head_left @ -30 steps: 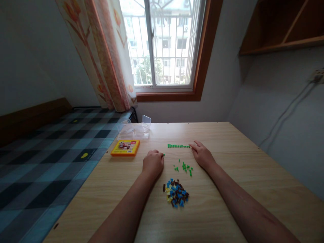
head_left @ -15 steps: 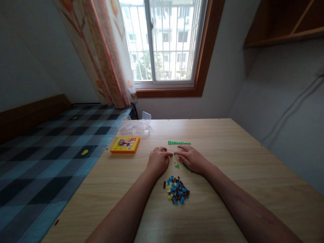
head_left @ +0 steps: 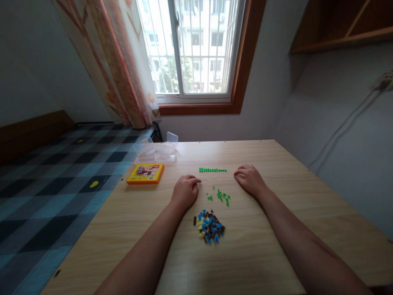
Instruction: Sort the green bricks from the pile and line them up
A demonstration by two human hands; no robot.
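Observation:
My left hand (head_left: pixel 185 191) rests on the table left of some loose green toy bricks (head_left: pixel 221 194), its index finger stretched to the right and nothing visible in it. My right hand (head_left: pixel 249 179) is on the table just right of a neat row of small green bricks (head_left: pixel 213 170). Its fingers are pressed together, and whatever lies between the fingertips is hidden. Nearer me, between my forearms, lies a mixed heap of blue, brown and yellow bricks (head_left: pixel 210 228).
An orange-yellow flat box (head_left: pixel 145 173) sits at the table's left side, with clear plastic packaging (head_left: pixel 156 151) behind it. A bed with a checked cover (head_left: pixel 101 164) adjoins the left edge. Beyond the wooden table (head_left: pixel 245 153) are a wall and a window.
My right hand has moved right, away from my left hand, uncovering loose green bricks. The green brick between my fingertips is gone from that spot. The view has shifted slightly.

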